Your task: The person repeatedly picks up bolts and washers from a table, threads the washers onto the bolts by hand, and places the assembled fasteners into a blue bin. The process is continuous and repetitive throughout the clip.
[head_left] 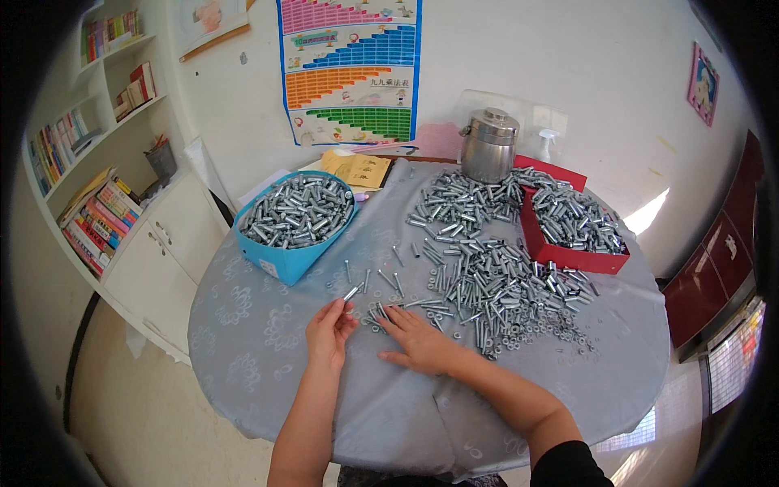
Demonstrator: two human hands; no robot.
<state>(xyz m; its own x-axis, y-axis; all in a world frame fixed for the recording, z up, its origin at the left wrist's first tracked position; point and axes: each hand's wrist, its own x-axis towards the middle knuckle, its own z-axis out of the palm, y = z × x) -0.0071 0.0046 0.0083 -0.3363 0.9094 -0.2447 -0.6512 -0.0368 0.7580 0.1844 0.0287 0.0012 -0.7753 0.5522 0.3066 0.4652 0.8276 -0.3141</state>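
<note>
My left hand [329, 331] pinches a small silver bolt [351, 292] between its fingertips, held just above the grey tablecloth [268, 349]. My right hand [419, 341] lies flat on the cloth with its fingers spread, touching loose small metal parts [380, 312] at the near edge of a big heap of silver bolts and nuts [495, 284]. A few single bolts [381, 277] lie scattered between my hands and a blue box [296, 215] full of silver bolts at the left.
A red box [572, 231] of bolts stands at the right of the round table, a steel lidded pot [489, 144] at the back, and a yellow envelope [357, 169] beside it. White shelves with books [97, 219] are at the left, and a coloured chart [349, 69] hangs on the wall.
</note>
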